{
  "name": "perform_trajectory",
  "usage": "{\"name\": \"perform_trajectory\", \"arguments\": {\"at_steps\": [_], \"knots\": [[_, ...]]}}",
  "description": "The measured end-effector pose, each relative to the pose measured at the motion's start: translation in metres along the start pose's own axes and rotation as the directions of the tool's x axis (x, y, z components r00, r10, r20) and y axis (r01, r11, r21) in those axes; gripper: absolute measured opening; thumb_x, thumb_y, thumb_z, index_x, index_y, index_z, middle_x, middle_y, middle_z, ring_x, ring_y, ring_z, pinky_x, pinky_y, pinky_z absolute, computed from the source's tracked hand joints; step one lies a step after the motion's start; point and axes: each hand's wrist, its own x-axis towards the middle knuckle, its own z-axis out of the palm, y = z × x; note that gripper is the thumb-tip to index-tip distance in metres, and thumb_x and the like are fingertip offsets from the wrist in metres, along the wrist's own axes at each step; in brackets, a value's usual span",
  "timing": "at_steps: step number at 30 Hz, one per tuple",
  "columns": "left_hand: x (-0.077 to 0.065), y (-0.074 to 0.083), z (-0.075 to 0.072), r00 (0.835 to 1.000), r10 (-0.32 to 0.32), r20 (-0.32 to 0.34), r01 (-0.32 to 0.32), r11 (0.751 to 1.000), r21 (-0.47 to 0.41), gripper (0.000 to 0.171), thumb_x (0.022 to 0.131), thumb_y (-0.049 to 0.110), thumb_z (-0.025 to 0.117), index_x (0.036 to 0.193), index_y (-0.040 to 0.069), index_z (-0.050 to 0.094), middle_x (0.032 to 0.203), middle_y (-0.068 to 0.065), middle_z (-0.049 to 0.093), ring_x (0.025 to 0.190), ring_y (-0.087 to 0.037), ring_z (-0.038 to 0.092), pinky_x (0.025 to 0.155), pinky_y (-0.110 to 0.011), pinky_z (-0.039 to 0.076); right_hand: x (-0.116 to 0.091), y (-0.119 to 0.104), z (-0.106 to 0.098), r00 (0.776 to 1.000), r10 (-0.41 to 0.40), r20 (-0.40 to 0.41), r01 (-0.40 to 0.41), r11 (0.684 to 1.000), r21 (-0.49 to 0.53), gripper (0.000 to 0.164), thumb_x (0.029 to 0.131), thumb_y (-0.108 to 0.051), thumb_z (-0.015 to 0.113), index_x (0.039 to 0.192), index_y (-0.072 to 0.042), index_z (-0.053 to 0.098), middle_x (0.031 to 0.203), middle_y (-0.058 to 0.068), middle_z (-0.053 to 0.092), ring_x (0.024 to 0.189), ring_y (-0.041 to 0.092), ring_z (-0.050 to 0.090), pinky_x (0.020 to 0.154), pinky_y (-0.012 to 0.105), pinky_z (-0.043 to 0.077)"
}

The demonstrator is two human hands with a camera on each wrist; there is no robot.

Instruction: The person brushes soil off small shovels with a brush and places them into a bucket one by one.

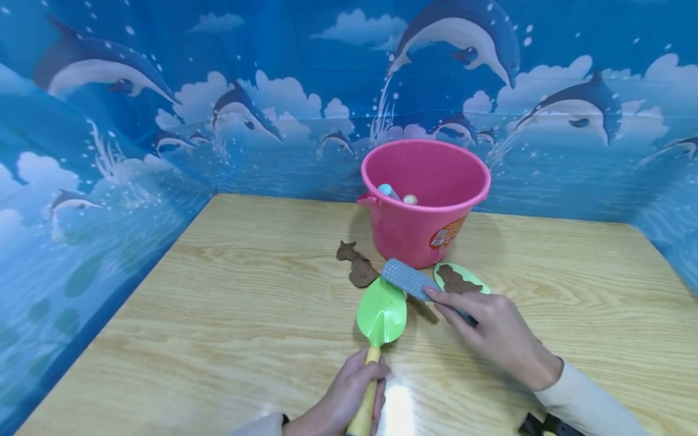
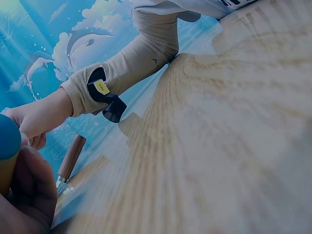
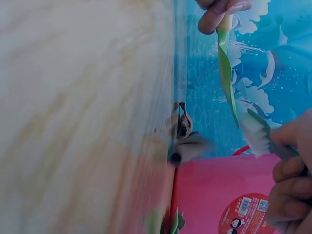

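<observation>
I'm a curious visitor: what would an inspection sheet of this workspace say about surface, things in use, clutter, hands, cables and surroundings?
Surface: wood-grain table.
Job's things: green shovel with yellow handle; grey brush, its bristles close to the shovel's tip, contact unclear.
Clutter: pink bucket with small items inside; brown pieces beside it; green oval with another brown piece lying on it.
Hands: left hand grips the yellow handle; right hand holds the brush.
Cables: nothing seen.
Surroundings: blue backdrop printed with dolphins.
</observation>
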Motion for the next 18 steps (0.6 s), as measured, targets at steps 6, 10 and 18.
{"name": "perform_trajectory", "arguments": {"at_steps": [6, 10, 18], "knots": [[0.0004, 0.0005, 0.0, 1.0, -0.006, 0.001, 0.006, 1.0, 0.008, 0.011, 0.09, 0.017, 0.049, 0.087, 0.008, 0.044, 0.048, 0.004, 0.043, 0.037, -0.008, 0.041, 0.032, -0.021, 0.038, -0.002, -0.0033, 0.0016, 0.994, -0.065, 0.089, 0.056, 0.993, 0.101, 0.029, 0.088, -0.015, 0.068, 0.117, -0.016, 0.071, 0.079, -0.012, 0.067, 0.061, -0.007, 0.047, 0.054, 0.009, 0.041], [0.0, 0.0011, 0.0, 1.0, -0.013, 0.003, 0.013, 1.0, 0.005, 0.012, 0.09, 0.018, 0.049, 0.087, 0.008, 0.044, 0.048, 0.004, 0.043, 0.036, -0.008, 0.041, 0.032, -0.02, 0.038, -0.003, -0.0077, 0.0012, 0.981, -0.101, 0.169, 0.073, 0.984, 0.165, 0.032, 0.089, -0.015, 0.067, 0.121, -0.02, 0.068, 0.085, -0.012, 0.069, 0.064, -0.011, 0.047, 0.055, 0.006, 0.04], [-0.0006, 0.002, 0.0005, 1.0, -0.019, 0.001, 0.019, 1.0, -0.014, 0.012, 0.09, 0.018, 0.049, 0.087, 0.008, 0.043, 0.049, 0.004, 0.043, 0.036, -0.008, 0.041, 0.032, -0.02, 0.037, -0.0016, -0.0067, 0.0008, 0.994, -0.011, 0.108, 0.004, 0.998, 0.064, 0.036, 0.084, -0.013, 0.072, 0.119, -0.02, 0.07, 0.075, -0.015, 0.065, 0.059, -0.009, 0.043, 0.052, 0.008, 0.038]]}}
